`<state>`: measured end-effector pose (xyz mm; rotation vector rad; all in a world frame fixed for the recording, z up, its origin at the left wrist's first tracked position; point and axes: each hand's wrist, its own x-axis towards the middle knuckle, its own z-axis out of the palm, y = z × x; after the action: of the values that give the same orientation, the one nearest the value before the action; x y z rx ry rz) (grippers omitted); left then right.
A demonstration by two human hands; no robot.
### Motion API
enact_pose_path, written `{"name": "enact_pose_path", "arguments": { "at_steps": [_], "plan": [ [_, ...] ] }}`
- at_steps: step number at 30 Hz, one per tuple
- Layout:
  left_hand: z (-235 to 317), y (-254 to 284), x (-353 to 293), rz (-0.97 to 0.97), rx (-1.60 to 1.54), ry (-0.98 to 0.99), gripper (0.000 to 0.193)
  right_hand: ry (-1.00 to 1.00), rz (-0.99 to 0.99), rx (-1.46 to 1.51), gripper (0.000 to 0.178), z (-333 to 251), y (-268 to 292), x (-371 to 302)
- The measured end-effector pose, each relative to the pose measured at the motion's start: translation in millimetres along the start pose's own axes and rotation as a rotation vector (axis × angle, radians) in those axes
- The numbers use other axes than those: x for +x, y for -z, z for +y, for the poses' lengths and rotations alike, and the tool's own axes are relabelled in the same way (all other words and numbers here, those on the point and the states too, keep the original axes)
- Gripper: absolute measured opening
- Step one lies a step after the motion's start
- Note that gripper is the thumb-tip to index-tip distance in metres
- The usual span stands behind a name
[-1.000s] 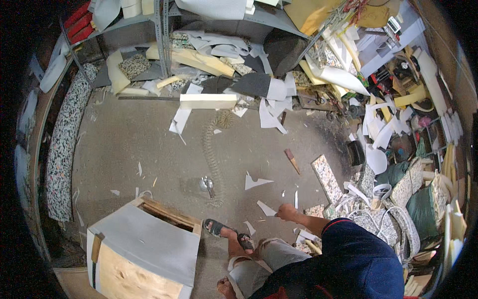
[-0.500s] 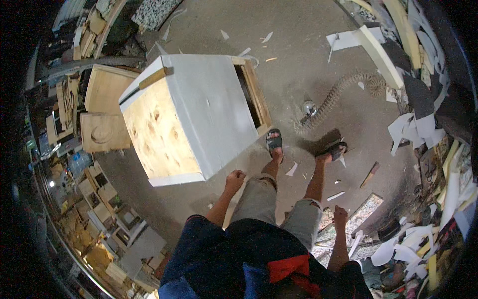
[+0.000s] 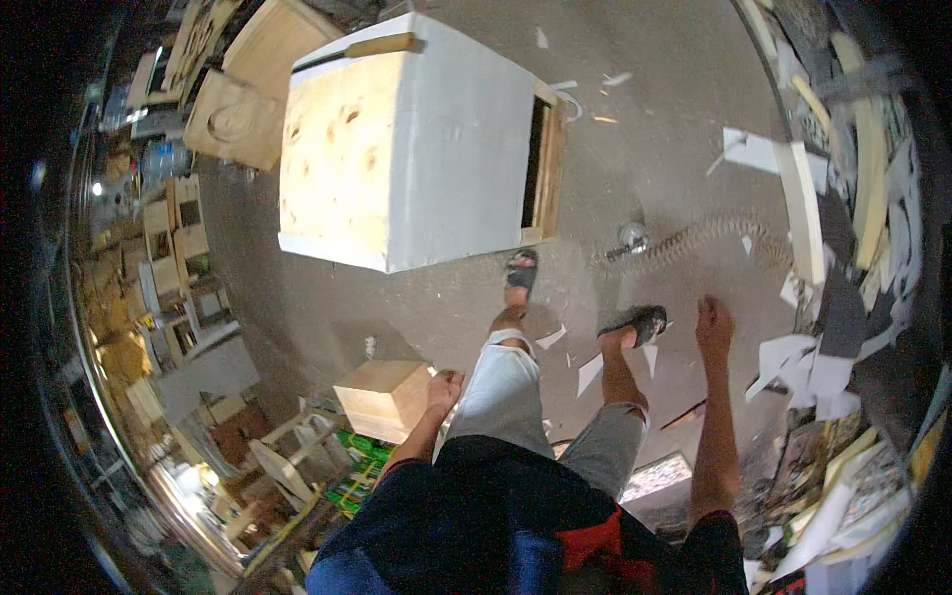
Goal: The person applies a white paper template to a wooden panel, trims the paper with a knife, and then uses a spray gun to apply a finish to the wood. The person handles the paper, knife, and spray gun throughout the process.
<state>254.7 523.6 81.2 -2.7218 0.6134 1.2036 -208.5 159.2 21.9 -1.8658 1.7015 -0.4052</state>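
My left hand (image 3: 445, 390) hangs beside my left thigh, its fingers curled in and nothing seen in them. Close to it on the left stands a small pale wooden box (image 3: 385, 399); I cannot tell whether they touch. Out ahead of my right leg is my right hand (image 3: 713, 323), loosely closed, somewhat blurred, apparently holding nothing. Beyond my feet rests a large box-shaped piece (image 3: 459, 159) with grey covering, a bare plywood face (image 3: 337, 159) and a dark opening in a wooden frame at its right. Along its upper edge lies a long tool with a wooden handle (image 3: 382, 46).
A coiled hose (image 3: 704, 233) with a shiny round end lies on the floor at right. White scraps and foam strips (image 3: 801, 213) pile along the right side. Wooden frames and offcuts (image 3: 178, 268) line the left. Wooden panels (image 3: 233, 119) lean behind the large box.
My view has turned and shifted, so the large box sits higher in it. My right hand has swung forward. The small wooden box and green packages have come into view at left.
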Motion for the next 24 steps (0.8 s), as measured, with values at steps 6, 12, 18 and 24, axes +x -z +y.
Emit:
{"name": "enact_pose_path", "arguments": {
  "at_steps": [6,12,18,24],
  "plan": [
    [-120,8,15,0.015,-0.183,0.156,0.051,0.305,0.113,0.070,0.031,-247,25,156],
    [-229,29,127,0.233,0.086,-0.444,0.034,0.674,0.282,-0.104,0.050,-486,-87,225],
    [-319,95,193,0.256,-0.571,-0.218,0.028,0.724,0.016,-0.373,0.075,-611,-233,364],
    [-377,161,220,0.083,-0.633,0.000,0.028,0.753,-0.018,-0.482,0.042,-607,-262,393]
  ]
}}
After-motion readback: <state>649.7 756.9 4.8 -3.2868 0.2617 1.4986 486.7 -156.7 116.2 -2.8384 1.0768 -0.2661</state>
